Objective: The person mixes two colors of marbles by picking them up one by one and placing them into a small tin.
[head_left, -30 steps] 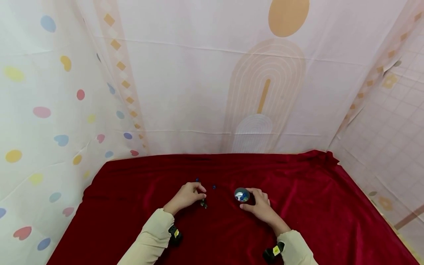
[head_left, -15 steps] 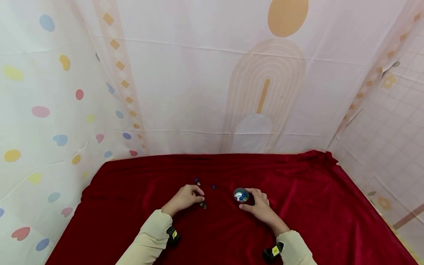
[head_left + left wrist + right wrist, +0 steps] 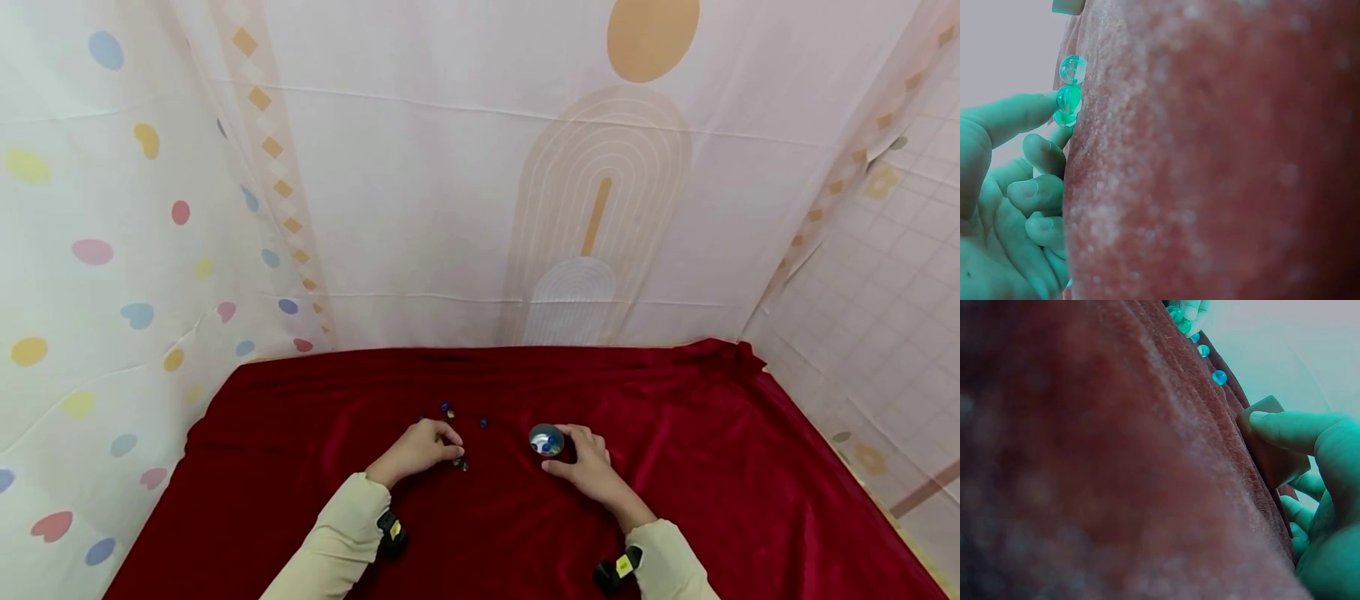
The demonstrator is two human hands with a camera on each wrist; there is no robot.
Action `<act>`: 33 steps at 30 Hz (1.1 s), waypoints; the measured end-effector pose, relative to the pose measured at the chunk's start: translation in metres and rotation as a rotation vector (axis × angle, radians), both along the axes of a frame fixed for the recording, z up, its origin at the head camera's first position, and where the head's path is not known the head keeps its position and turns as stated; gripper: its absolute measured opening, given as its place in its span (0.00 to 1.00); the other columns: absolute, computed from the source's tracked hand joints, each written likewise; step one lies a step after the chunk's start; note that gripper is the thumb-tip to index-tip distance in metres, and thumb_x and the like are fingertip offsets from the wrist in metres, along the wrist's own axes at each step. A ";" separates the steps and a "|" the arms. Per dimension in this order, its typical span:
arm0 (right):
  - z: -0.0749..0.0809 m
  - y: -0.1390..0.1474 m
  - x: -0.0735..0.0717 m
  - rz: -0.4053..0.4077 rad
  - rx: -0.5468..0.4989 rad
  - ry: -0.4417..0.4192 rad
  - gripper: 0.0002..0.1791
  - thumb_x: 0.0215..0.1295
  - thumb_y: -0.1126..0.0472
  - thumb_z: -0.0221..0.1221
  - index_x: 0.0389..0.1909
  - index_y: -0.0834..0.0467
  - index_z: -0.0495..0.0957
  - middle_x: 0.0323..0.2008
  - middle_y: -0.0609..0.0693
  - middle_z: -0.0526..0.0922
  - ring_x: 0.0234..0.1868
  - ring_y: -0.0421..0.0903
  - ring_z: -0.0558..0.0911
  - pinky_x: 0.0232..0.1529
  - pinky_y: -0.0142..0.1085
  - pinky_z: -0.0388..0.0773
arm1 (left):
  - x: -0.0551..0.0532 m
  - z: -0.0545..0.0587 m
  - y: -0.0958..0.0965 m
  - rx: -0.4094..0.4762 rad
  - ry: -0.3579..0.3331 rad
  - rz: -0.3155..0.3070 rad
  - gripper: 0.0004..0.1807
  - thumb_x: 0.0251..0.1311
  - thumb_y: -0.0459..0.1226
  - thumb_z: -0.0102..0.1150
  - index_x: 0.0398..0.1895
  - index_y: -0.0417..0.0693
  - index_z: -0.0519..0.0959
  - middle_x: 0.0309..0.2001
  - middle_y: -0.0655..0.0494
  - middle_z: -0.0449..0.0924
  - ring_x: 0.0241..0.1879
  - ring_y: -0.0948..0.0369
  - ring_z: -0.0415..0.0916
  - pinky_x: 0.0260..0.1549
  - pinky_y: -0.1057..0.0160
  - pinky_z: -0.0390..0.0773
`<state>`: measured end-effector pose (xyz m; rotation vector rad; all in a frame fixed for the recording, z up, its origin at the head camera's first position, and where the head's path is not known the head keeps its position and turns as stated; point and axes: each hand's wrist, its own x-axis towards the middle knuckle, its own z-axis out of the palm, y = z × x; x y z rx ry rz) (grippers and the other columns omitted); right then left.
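My left hand [image 3: 415, 450] is low over the red cloth among small glass marbles. In the left wrist view its thumb and index finger pinch a clear marble [image 3: 1069, 99], the other fingers curled under; another marble [image 3: 1072, 69] sits just beyond. Beside its fingertips in the head view lie yellowish marbles [image 3: 464, 467]. My right hand [image 3: 588, 461] grips a small round cup [image 3: 1272, 453], thumb on the near side and fingers on the far side. Blue marbles [image 3: 550, 442] show inside it in the head view.
A blue marble [image 3: 483, 422] lies between the hands. Behind the left hand are another blue marble [image 3: 445, 407] and a yellowish one [image 3: 451, 414]. Red velvet cloth [image 3: 675, 467] covers the table, and patterned curtains [image 3: 420, 208] hang at the back and both sides.
My left hand has shifted slightly left and down, baring more of the yellowish marble behind it. The right hand and the cup have stayed in place.
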<state>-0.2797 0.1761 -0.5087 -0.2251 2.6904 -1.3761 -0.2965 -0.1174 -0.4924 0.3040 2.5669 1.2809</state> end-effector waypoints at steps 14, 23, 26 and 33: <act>0.001 0.001 0.000 0.006 0.003 0.006 0.33 0.55 0.55 0.68 0.61 0.58 0.69 0.62 0.59 0.67 0.64 0.59 0.56 0.60 0.56 0.49 | -0.002 0.004 0.004 0.028 -0.008 0.046 0.05 0.60 0.34 0.61 0.35 0.42 0.83 0.18 0.57 0.70 0.20 0.62 0.62 0.24 0.65 0.66; -0.002 0.000 -0.002 0.000 -0.005 -0.005 0.33 0.55 0.55 0.68 0.62 0.57 0.69 0.63 0.57 0.67 0.66 0.57 0.55 0.62 0.56 0.48 | -0.006 0.009 0.010 0.044 0.039 0.031 0.06 0.60 0.36 0.62 0.38 0.42 0.83 0.17 0.57 0.68 0.18 0.63 0.63 0.23 0.65 0.67; -0.003 0.000 -0.002 -0.003 0.001 0.001 0.33 0.55 0.55 0.68 0.61 0.57 0.69 0.63 0.57 0.67 0.66 0.58 0.55 0.62 0.56 0.48 | -0.007 0.011 0.017 0.047 0.053 0.011 0.07 0.61 0.36 0.62 0.38 0.42 0.83 0.17 0.58 0.69 0.18 0.64 0.64 0.22 0.66 0.67; -0.003 0.000 0.000 0.001 -0.005 0.036 0.32 0.55 0.56 0.69 0.60 0.59 0.70 0.62 0.58 0.68 0.65 0.60 0.56 0.62 0.59 0.49 | -0.010 0.018 0.037 0.069 0.067 -0.012 0.07 0.62 0.36 0.61 0.39 0.43 0.82 0.16 0.58 0.68 0.17 0.64 0.64 0.20 0.66 0.67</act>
